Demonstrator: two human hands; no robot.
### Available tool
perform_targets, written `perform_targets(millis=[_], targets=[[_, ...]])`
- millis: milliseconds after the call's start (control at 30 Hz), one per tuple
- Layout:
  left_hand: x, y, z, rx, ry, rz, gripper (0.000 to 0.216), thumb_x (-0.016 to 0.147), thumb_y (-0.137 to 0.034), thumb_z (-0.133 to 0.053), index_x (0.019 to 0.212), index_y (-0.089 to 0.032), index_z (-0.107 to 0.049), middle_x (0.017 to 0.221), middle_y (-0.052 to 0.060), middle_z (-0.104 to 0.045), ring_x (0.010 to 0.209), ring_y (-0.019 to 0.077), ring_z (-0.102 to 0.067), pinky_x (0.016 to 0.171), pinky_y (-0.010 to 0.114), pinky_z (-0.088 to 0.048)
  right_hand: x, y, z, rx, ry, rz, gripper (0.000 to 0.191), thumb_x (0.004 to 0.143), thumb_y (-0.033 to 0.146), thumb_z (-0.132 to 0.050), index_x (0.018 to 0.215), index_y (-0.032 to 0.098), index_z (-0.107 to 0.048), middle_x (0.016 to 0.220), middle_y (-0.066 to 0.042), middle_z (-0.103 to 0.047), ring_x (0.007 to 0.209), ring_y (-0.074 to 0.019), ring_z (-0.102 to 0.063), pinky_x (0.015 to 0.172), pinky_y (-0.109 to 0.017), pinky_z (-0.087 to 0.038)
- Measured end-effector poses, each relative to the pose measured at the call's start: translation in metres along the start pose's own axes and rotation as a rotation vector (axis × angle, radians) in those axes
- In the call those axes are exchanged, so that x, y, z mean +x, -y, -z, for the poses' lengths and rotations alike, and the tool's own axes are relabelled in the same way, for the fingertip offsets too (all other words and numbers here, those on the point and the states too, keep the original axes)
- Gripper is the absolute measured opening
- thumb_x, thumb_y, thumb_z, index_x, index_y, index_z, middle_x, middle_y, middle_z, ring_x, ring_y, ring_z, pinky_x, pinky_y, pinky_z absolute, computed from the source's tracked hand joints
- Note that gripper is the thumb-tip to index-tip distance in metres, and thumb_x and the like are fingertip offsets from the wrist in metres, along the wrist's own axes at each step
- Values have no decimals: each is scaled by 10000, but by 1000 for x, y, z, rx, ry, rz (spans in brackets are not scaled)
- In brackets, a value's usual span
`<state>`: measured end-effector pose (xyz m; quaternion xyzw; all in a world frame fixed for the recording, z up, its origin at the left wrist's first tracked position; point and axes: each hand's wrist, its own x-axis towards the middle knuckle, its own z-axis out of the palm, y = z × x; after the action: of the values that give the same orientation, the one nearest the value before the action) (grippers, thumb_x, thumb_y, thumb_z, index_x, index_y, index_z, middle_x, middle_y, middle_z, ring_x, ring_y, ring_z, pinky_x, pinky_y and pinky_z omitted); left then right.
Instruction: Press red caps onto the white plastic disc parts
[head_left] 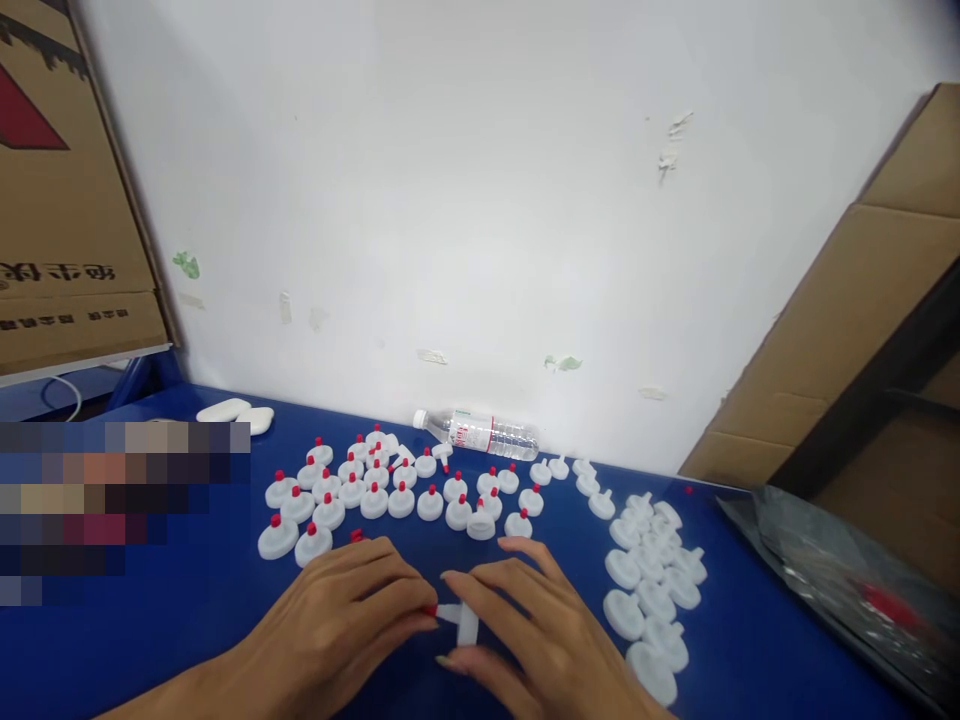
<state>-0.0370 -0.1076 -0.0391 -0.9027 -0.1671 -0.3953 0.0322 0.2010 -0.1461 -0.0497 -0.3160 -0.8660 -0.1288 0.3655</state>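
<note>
Both hands meet low in the middle over the blue table. My right hand pinches a white plastic cap with a short spout. My left hand pinches a small red plug at the tip of that spout. Beyond the hands stand several white caps with red plugs. To the right lie several white caps without plugs. A loose red plug rests just past my left hand.
A clear water bottle lies on its side against the white wall. Cardboard boxes stand at the far left and right. A dark plastic bag lies at the right. Two white oval pieces sit at the back left.
</note>
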Motion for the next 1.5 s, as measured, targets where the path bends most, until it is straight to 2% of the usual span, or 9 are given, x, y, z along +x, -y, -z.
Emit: perform_targets(millis=[200, 400, 633, 900, 1033, 1200, 1333, 1400, 1500], targets=[[3, -3, -2, 57, -34, -50, 350, 1176, -258, -356, 944, -215, -615, 752, -18, -726, 641, 140, -656, 619, 246, -522, 0, 4, -4, 20, -91, -3, 354, 1111, 407, -517, 1300, 144, -658, 996, -22, -755, 930, -102, -736, 1183, -279, -414], [-2, -10, 0, -17, 10, 29, 409, 1178, -231, -301, 874, -231, -574, 727, -4, -675, 651, 154, -620, 658, 265, -506, 5, 7, -5, 32, -135, 60, 314, 1094, 382, -559, 1223, 118, -668, 938, -42, -755, 890, -99, -739, 1155, -288, -449], [-3, -17, 2, -100, 38, 80, 513, 1184, -288, -221, 782, -243, -538, 643, -10, -628, 583, 152, -585, 597, 268, -508, 0, 13, -7, 4, -121, 64, 312, 1095, 376, -551, 1215, 119, -682, 949, -39, -770, 880, -92, -749, 1222, -301, -357], [-11, -6, -4, -64, 72, 154, 269, 1143, -236, -416, 1016, -235, -652, 823, -6, -717, 721, 169, -649, 667, 286, -526, 2, 16, -25, 57, -135, -110, 283, 1087, 444, -567, 1179, 203, -684, 1025, 22, -800, 958, -119, -763, 1259, -305, -310], [-16, 3, -10, -32, 156, 197, 258, 1148, -254, -401, 1089, -250, -651, 925, 0, -734, 804, 181, -685, 740, 291, -541, -2, 13, -24, 1, -61, -162, 399, 1046, 544, -608, 1275, 219, -644, 1140, 10, -790, 1078, -164, -746, 1244, -339, -333], [-20, 8, -13, -7, 194, 271, 239, 1136, -267, -417, 1252, -278, -626, 1053, 7, -736, 913, 179, -732, 788, 271, -566, -5, 13, -13, 46, 23, -299, 201, 1065, 449, -567, 1004, 263, -613, 877, 27, -727, 804, -181, -728, 945, -358, -549], [-16, 5, -6, -39, 133, 333, 215, 1108, -216, -422, 1198, -258, -613, 1047, 10, -711, 905, 168, -710, 776, 267, -539, -17, 18, -30, 22, 78, -207, 316, 1054, 462, -587, 807, 267, -559, 665, 80, -676, 600, -143, -692, 820, -295, -548], [-11, 3, 0, -67, 124, 335, 230, 1098, -175, -398, 1053, -235, -615, 904, -2, -674, 784, 161, -654, 686, 276, -487, -23, 21, -43, 10, 82, -141, 318, 1050, 531, -571, 859, 279, -598, 607, 97, -671, 517, -139, -674, 718, -276, -543], [-6, 1, 5, -42, 105, 293, 276, 1079, -123, -379, 901, -213, -570, 791, 1, -611, 713, 173, -565, 634, 310, -416, -28, 23, -51, -97, 138, -119, 402, 1068, 570, -484, 1210, 231, -645, 581, 77, -681, 418, -168, -640, 463, -311, -441]])
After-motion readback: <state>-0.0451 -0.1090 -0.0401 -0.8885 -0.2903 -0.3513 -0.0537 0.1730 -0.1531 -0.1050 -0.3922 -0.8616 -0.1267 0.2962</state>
